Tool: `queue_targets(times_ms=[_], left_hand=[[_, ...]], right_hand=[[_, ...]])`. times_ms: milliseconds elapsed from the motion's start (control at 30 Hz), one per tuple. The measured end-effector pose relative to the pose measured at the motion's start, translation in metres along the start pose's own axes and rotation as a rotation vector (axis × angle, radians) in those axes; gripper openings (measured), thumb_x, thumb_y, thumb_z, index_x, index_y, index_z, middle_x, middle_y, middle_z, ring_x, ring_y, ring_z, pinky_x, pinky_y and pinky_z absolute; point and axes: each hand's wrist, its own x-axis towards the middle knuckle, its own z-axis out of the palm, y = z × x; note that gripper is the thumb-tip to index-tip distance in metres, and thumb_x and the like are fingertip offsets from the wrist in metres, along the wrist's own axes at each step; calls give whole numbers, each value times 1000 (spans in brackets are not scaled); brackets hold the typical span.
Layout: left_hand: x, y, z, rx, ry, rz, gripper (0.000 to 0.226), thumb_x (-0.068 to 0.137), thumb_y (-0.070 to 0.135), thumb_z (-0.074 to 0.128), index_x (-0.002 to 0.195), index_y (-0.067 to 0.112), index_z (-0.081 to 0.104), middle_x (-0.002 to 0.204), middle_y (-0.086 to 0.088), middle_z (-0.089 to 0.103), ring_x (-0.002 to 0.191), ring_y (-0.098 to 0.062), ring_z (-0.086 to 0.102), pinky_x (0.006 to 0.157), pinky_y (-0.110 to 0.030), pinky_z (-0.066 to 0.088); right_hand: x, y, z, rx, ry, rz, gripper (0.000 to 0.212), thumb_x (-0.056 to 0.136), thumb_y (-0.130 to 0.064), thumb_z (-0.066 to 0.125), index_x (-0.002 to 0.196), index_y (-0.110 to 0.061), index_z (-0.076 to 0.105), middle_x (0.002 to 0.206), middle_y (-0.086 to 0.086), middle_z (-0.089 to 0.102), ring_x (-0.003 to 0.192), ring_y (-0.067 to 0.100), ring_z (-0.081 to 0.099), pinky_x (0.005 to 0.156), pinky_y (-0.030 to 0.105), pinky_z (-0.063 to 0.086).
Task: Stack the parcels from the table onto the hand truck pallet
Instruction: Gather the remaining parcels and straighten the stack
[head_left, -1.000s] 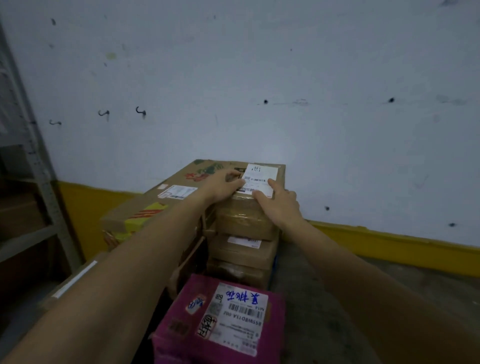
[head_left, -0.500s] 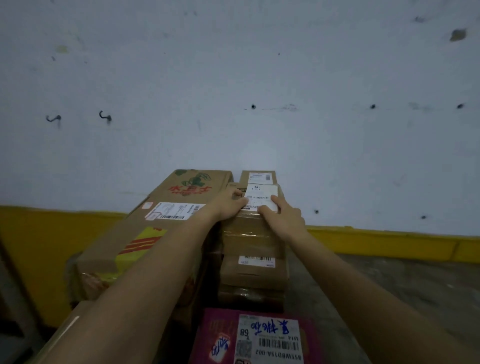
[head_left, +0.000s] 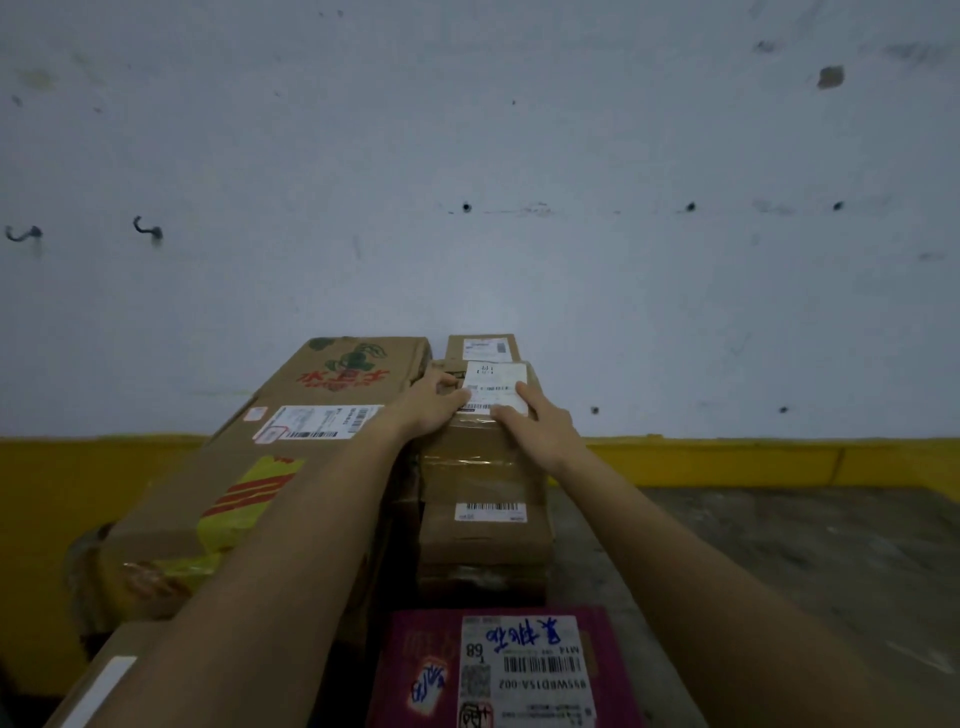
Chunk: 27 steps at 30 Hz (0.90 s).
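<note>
Here my left hand (head_left: 434, 408) and right hand (head_left: 537, 423) grip the top parcel (head_left: 480, 447). It sits on the stack (head_left: 483, 540), just right of the big box (head_left: 270, 462).

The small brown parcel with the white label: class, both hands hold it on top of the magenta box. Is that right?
Not quite. In the head view both hands, left hand and right hand, do hold the small brown parcel, but it sits on a stack of brown parcels; the magenta box lies nearer.

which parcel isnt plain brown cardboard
The magenta box nearest the camera, bearing a white label with blue handwriting; every other parcel in view is brown cardboard.
</note>
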Motion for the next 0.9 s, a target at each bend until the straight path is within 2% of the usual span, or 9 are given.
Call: queue_targets(times_ms=[133,233,367,467,533,600,633,733,900], left_hand=[[1,1,-2,-95,-28,-5,48,91,35,47,137,22,42,137,-8,46,103,-16,46,79,-28,40],[4,1,-5,-130,-22,9,44,90,28,49,133,20,47,134,-7,49,101,-15,46,81,-28,41],[6,4,-8,-98,-25,63,42,90,23,48,132,18,48,130,-6,51,95,-12,47,75,-26,39],[3,7,-11,-165,5,84,41,91,23,48,132,17,50,114,-6,59,83,-13,55,65,-24,44],[1,13,-13,-178,65,73,41,92,22,49,131,13,50,116,-8,59,96,-21,60,76,-29,49],[-4,19,-15,-129,152,61,40,91,20,51,130,10,52,133,-12,53,121,-28,51,97,-35,42],[-8,22,-15,-89,169,70,39,91,21,51,129,10,52,137,-12,50,125,-28,47,102,-36,39],[-25,29,-12,53,154,115,42,92,32,47,131,15,50,139,-9,48,124,-27,46,101,-37,37],[-55,53,2,61,252,87,46,92,36,45,136,21,44,143,-9,44,128,-29,42,104,-41,34]], right_hand=[[-3,-1,-4,46,-28,0,67,90,-54,45,148,-31,19,153,10,26,136,32,31,111,47,30],[-4,-1,-6,53,-26,-29,64,92,-51,44,147,-30,21,153,7,27,136,29,32,111,43,30],[-9,6,-12,14,46,-70,62,92,-50,45,146,-30,24,150,8,32,136,31,31,111,49,30],[-19,13,-23,3,95,-88,64,90,-52,47,147,-32,23,153,9,26,140,31,23,113,52,25],[-26,16,-30,-15,109,-90,64,90,-53,47,146,-32,23,154,9,24,141,30,21,114,51,23],[-35,20,-38,-11,106,-95,64,90,-52,47,146,-32,24,154,8,23,141,29,20,114,49,23],[-39,22,-41,-2,100,-103,64,90,-51,47,146,-32,24,154,7,23,142,29,21,114,47,23],[-57,28,-54,9,66,-134,62,92,-48,47,147,-30,24,155,5,22,142,26,21,113,42,23],[-93,40,-85,-7,-7,-153,61,93,-46,47,147,-31,24,155,5,20,141,25,24,110,36,27]])
